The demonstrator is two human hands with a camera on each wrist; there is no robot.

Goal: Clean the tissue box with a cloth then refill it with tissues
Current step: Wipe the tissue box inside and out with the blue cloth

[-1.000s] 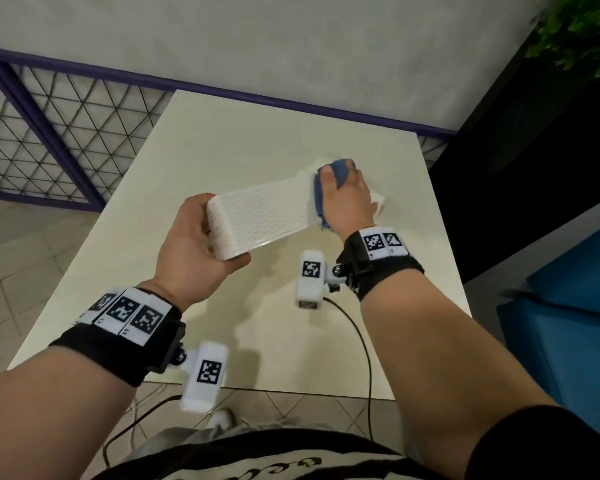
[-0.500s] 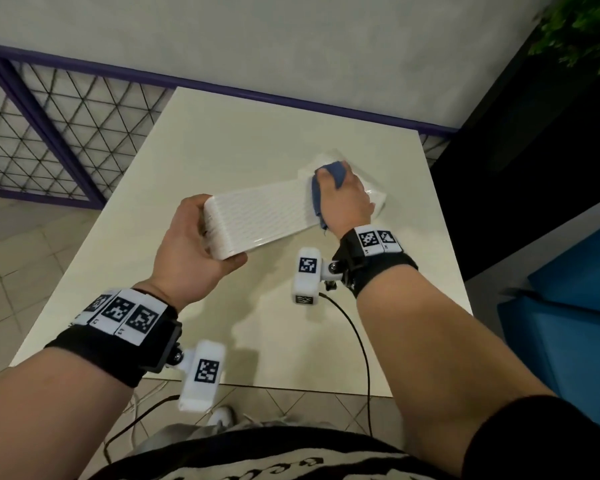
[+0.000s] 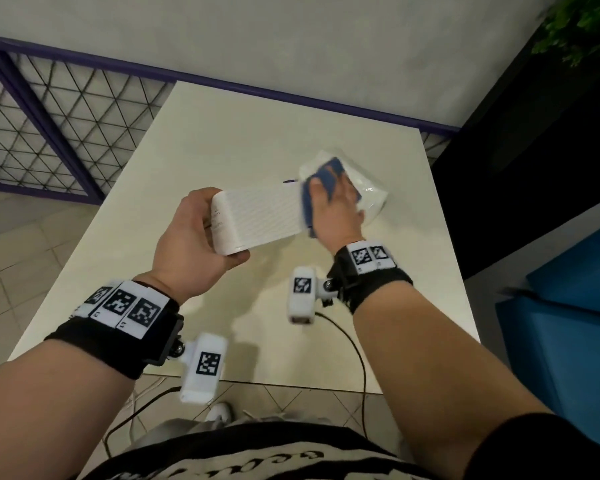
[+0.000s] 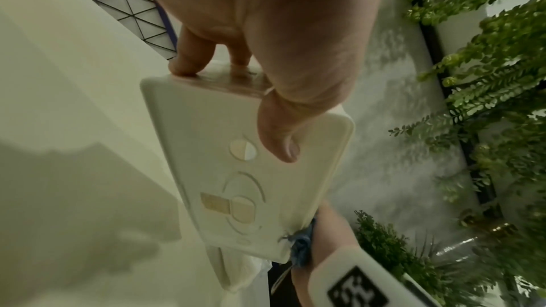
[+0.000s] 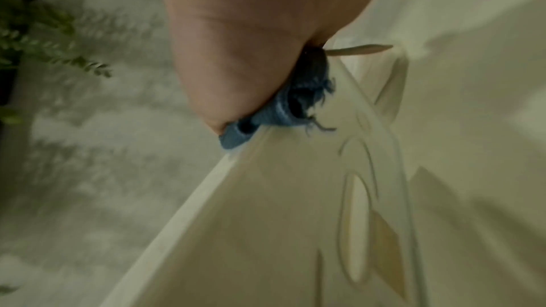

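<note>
L hand (image 3: pixel 191 244) grips one end of the white tissue box (image 3: pixel 260 216), held above the table (image 3: pixel 222 140) w/ the far end free for wiping. R hand (image 3: pixel 333 206) fingers curl over the blue cloth (image 3: pixel 329 171), pressing it there. Tissue pack (image 3: pixel 371 192) waits behind. Small print on box end, unreadable.

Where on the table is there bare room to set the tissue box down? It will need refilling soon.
The table is bare along its far edge by the wall and on its left side; the near middle is bare under the tissue box. The far right is crowded: the tissue pack lies there under the right hand with the cloth.
</note>
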